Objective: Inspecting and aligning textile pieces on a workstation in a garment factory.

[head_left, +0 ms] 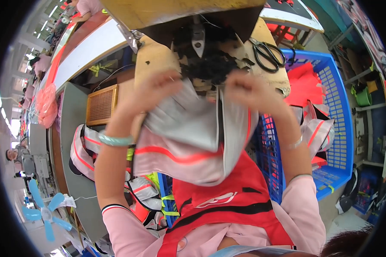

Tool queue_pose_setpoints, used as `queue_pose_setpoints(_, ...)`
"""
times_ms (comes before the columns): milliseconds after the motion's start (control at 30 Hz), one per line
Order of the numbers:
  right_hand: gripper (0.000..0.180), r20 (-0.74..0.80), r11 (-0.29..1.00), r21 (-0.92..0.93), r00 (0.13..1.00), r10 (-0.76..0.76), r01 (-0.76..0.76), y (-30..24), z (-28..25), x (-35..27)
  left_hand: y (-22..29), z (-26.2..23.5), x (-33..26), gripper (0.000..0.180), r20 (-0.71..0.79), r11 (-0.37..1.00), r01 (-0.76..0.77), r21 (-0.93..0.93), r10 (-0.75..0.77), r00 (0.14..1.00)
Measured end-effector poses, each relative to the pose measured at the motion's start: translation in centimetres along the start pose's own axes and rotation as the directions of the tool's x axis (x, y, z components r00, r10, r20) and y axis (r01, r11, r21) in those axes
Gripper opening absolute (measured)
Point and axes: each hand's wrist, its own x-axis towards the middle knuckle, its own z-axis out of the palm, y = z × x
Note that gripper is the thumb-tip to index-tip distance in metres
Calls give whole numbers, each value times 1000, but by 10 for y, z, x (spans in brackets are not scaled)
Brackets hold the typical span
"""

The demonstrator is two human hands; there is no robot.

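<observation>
Feeding step, by the look of it — grey fabric (188,124) is gripped by left hand (156,88) and right hand (248,90), between them under the sewing head (199,40). Next move — even tension needed.

A grey garment (188,124) with orange-red stripes, a blue basket (339,128), black scissors (268,53), a jade-green bangle (115,140).

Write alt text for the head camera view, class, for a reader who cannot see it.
Both hands, left hand and right hand, grip a grey garment piece with orange stripes at a sewing machine. Black scissors lie on the wooden table; a blue basket stands to the right.
</observation>
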Motion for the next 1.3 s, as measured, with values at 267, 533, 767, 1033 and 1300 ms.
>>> queue_pose_setpoints(267,34,313,685,-463,826,-468,563,-35,115,-80,-10,116,-6,26,522,950,-287,-124,309,795)
queue_pose_setpoints(533,14,241,581,-798,968,64,160,5,107,-76,-6,119,-42,38,217,929,-325,-177,359,908)
queue_pose_setpoints(767,15,34,879,-466,995,-97,102,-14,83,-109,-51,154,-114,27,-218,836,-424,349,512,831)
queue_pose_setpoints(1033,24,-6,896,-424,988,-151,134,-61,42,-79,12,72,-113,15,-202,916,-396,70,401,893)
queue_pose_setpoints(1300,23,-124,877,-461,969,-212,133,-54,22,-36,28,23,-58,23,-34,942,-336,10,336,941)
